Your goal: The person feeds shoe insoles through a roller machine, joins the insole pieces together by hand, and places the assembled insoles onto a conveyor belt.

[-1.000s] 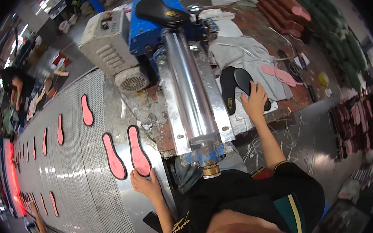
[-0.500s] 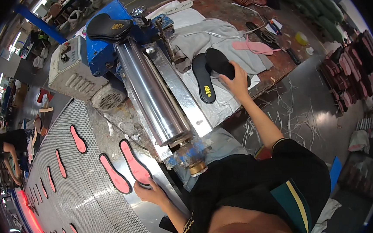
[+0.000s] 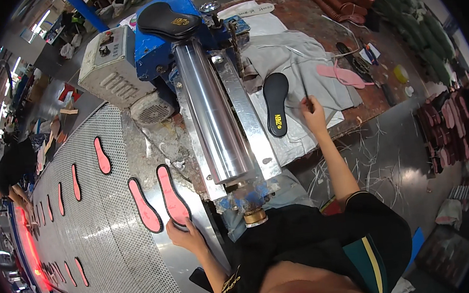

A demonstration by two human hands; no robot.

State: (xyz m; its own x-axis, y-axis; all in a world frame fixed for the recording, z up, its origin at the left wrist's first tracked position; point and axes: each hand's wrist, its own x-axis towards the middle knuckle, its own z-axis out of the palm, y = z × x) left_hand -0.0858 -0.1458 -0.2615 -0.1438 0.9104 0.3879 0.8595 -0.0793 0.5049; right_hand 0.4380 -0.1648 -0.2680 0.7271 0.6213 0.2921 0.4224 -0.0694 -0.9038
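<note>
On mesh belt (image 3: 111, 228): insoles (image 3: 102, 158) | left hand (image 3: 186, 238): gripping pink insole (image 3: 171, 193) | right hand (image 3: 315, 118): pinching dark insole (image 3: 304, 80) (edgewise)

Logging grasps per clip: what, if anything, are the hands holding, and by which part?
The right hand holds a dark insole, seen edge-on, by its near end. The left hand touches the near end of a pink insole; whether it grips is unclear.
</note>
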